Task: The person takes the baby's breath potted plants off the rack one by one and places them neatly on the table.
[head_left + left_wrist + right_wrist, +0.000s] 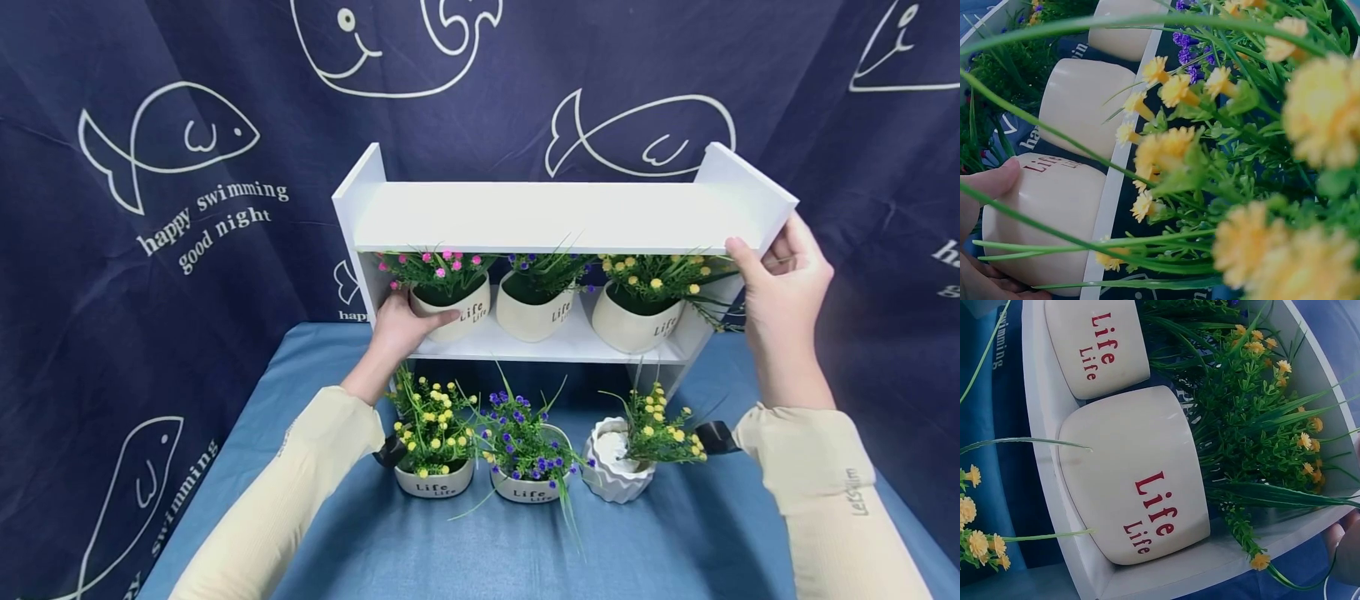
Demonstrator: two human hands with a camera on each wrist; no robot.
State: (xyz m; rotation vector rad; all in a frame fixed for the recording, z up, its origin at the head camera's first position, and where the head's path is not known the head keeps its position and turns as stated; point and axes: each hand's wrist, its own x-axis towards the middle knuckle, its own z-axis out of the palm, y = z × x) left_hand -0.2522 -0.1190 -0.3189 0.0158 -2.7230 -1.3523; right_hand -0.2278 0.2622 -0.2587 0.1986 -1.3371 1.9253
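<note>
Pink-flowered pot (474,307) is being gripped by a person's left hand (401,329) at the left end of the lower visible board of a white shelf unit (540,217), its mouth facing upward, its "Life" lettering facing the front and its long axis running roughly sideways, along the board. By the left hand, partly closed, the pot's left side is being clasped, thumb lying across the front. By the right hand (787,300), the shelf unit's right front corner is being pinched between thumb and bent fingers. On the same board, a purple-flowered pot (528,317) and a yellow-flowered pot (630,327) are being displayed, lettering likewise facing forward. The held pot's left end is being covered by the hand, and its upper stems are being partly hidden by the top board; whether its base is touching the lower board cannot be told. In the left wrist view, much is being obscured by blurred yellow blooms (1322,112); in the right wrist view, the right hand is being cut off by the edge.
</note>
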